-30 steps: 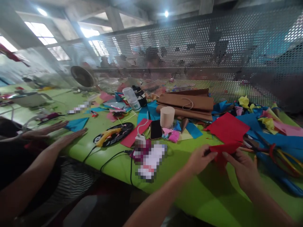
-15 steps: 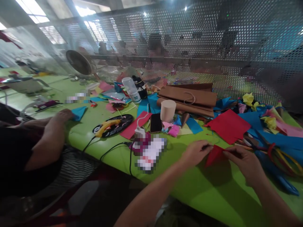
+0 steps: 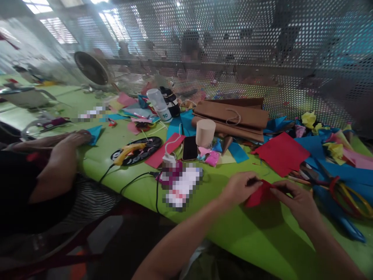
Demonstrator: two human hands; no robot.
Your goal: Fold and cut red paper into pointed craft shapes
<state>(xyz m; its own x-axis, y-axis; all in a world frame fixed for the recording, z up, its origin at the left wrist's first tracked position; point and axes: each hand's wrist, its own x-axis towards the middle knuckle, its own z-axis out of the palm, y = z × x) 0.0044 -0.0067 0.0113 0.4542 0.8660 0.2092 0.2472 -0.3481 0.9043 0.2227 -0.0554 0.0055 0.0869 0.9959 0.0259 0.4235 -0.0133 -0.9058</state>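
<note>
Between my hands is a small piece of red paper (image 3: 259, 195), tilted just above the green table. My left hand (image 3: 240, 187) pinches its left upper edge between thumb and fingers. On the other side, my right hand (image 3: 293, 198) grips the paper's right upper corner with thumb and forefinger. A larger red sheet (image 3: 282, 153) lies on the table behind my hands. Scissors with red and yellow handles (image 3: 349, 196) rest to the right of my right hand, beside a long blue tool (image 3: 339, 214) whose kind I cannot make out.
A phone (image 3: 190, 148), a beige cylinder (image 3: 205, 132) and a plugged-in charger (image 3: 169, 160) sit left of my hands. Further left, a yellow glue gun (image 3: 128, 153) lies on a black tray. Brown paper rolls (image 3: 230, 116) stand behind. A co-worker's hands (image 3: 77, 138) hold blue paper.
The red paper has turned from a pointed, folded look to a flatter, lower one, still held in both my hands. The view has shifted slightly.
</note>
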